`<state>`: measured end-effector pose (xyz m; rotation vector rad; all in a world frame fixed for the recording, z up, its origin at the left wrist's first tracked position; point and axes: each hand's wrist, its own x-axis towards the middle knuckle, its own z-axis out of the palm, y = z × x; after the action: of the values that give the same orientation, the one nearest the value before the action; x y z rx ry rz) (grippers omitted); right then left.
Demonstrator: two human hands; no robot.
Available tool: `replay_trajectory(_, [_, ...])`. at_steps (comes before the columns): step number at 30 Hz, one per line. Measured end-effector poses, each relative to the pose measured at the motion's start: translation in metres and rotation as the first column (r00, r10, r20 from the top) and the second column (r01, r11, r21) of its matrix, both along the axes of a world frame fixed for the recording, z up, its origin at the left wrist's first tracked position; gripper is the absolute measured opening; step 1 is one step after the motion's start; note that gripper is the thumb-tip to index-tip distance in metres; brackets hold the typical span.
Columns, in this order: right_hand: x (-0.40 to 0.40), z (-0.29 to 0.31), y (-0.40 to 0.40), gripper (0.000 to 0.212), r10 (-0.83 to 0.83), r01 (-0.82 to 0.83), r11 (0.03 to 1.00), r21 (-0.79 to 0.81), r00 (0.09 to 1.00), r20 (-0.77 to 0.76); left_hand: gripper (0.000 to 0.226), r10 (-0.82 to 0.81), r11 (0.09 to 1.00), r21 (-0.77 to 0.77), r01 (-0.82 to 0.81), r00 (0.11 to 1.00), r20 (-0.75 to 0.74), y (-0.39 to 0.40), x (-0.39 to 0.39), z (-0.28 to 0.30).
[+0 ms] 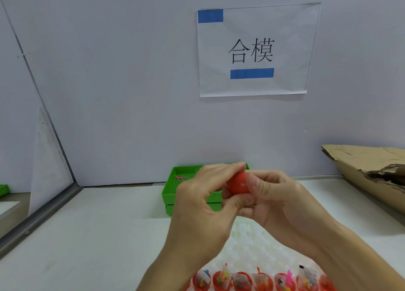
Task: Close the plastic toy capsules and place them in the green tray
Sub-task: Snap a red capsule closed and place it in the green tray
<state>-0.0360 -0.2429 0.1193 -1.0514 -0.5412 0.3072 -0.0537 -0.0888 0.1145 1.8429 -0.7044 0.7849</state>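
A red toy capsule (238,183) is held between both hands above the white table, in front of the green tray (173,194). My left hand (203,205) grips it from the left with thumb and fingers. My right hand (274,194) grips it from the right, thumb on its front. Most of the capsule is hidden by fingers. A small pink toy piece (180,177) lies in the tray. Several open red capsule halves (241,281) with small toys inside stand in a row at the bottom edge.
A white bumpy holder sheet (252,244) lies under my wrists. Torn brown cardboard (370,170) leans at the right. A wall with a paper sign (252,49) stands behind the tray. A metal frame rail (41,214) runs along the left.
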Motion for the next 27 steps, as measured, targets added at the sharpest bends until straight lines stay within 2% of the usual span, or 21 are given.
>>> replay_trajectory(6, [0.002, -0.001, -0.002, 0.05, 0.002, -0.001, 1.0, -0.014, 0.995, 0.095, 0.033, 0.02, 0.996, 0.088, -0.023, 0.999, 0.04, -0.001, -0.001, 0.002])
replay_trajectory(10, [0.003, -0.002, -0.003, 0.028, 0.038, -0.032, 0.998, -0.061, 0.994, 0.107, 0.04, -0.081, 0.993, 0.071, 0.093, 0.985, -0.15, 0.008, -0.001, 0.007])
replay_trajectory(12, [0.005, -0.003, -0.005, 0.029, 0.048, -0.031, 0.991, -0.133, 0.991, 0.128, 0.04, -0.127, 0.991, 0.02, 0.135, 0.966, -0.227, 0.011, 0.0, 0.008])
replay_trajectory(14, [0.006, -0.004, -0.006, 0.033, 0.05, -0.027, 0.986, -0.163, 0.989, 0.138, 0.045, -0.109, 0.994, -0.012, 0.109, 0.968, -0.226, 0.011, 0.0, 0.007])
replay_trajectory(18, [0.007, -0.005, -0.005, 0.036, 0.095, -0.089, 0.994, -0.067, 0.992, 0.083, 0.047, -0.06, 0.998, -0.032, 0.056, 0.987, -0.151, 0.007, 0.001, 0.005])
replay_trajectory(23, [0.003, -0.002, 0.001, 0.03, 0.202, -0.207, 0.975, 0.084, 0.977, 0.065, 0.04, 0.107, 0.994, 0.0, -0.107, 0.992, 0.072, 0.0, 0.001, 0.0])
replay_trajectory(27, [0.002, -0.006, 0.009, 0.03, 0.059, -0.065, 0.991, 0.117, 0.997, 0.054, 0.035, 0.238, 0.966, 0.028, -0.259, 0.921, 0.309, -0.009, 0.003, -0.008])
